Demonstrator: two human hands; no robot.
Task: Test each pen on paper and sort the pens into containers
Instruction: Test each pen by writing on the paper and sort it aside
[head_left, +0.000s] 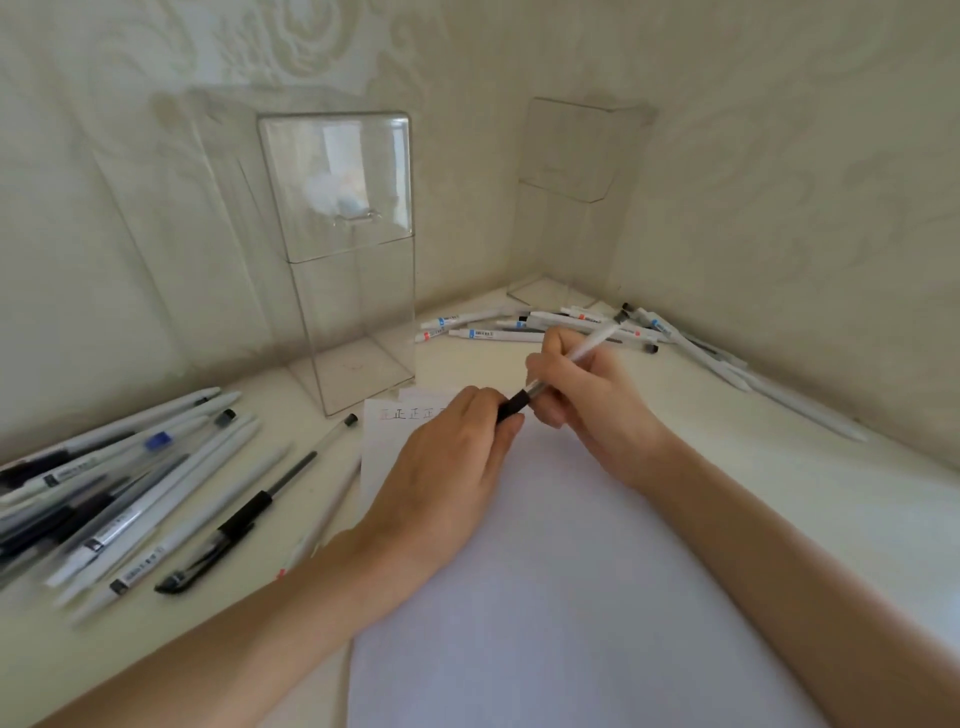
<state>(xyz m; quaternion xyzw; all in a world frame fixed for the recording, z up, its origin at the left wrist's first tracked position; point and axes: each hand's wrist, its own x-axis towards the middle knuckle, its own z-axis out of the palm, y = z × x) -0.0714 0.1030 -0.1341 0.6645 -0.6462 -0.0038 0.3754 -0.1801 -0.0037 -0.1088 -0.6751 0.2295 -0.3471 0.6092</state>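
Paper (545, 597) is spread nearest the lens, blank across its lower part, with a row of test marks (410, 414) written along its far edge. Above it, in the head view, one pen (592, 344) is held clear of the sheet between both hands. The white barrel is gripped by the right hand (587, 415), fingers curled round it. The black cap (511, 405) at the low end is pinched by the left hand (447, 467), fingertips bent over it. A short silvery stretch is shown between cap and barrel, so the step is judged to be uncapping, though capping cannot be ruled out. Whether the tip is exposed cannot be told.

For a clean pull, the two parts are best drawn apart straight along the pen's axis, with no sideways twist. The barrel should be held firm so that nothing jerks into the pens close behind. The cap is better retained in the left hand than set down among strays. The next mark would be placed just beside the existing row, where blank space is left, so that results can be compared.

To the left, a loose left pile (104, 493) lies on the table (779, 467). A back pile (545, 327) lies near the corner. Two clear containers stand well apart: the left container (353, 312) just beyond the paper, the right container (566, 208) in the corner. No pens can be made out in either, so sorting is judged barely begun.
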